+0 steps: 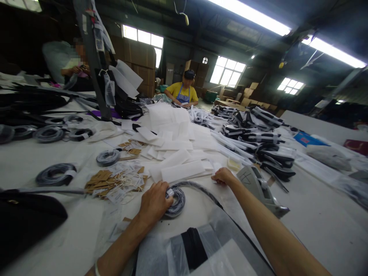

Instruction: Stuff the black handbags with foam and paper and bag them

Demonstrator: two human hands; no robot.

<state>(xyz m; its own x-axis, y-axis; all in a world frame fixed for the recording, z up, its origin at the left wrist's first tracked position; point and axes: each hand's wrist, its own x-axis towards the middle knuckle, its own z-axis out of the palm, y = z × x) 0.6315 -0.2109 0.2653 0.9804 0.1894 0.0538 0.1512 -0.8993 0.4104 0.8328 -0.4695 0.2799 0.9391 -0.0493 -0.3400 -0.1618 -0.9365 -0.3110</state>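
Note:
My left hand point(155, 198) is closed around the left side of a coiled dark strap point(178, 203) in clear wrapping, with a whitish band under the fingers. From the coil, a loose length of strap point(205, 189) curves right and down to a wrapped black bag point(195, 245) in front of me. My right hand point(223, 176) is pinched at the edge of the white foam sheets; a small pale bit shows at its fingertips, too small to name. Just right of that hand stands a grey tape dispenser point(255, 186).
White foam sheets point(175, 134) are heaped mid-table. Brown tags point(106, 182) with strings and several other strap coils point(56, 174) lie left. Wrapped black straps point(253, 130) pile up at right. A metal post point(96, 61) rises at left. Across the table sits a person point(185, 92).

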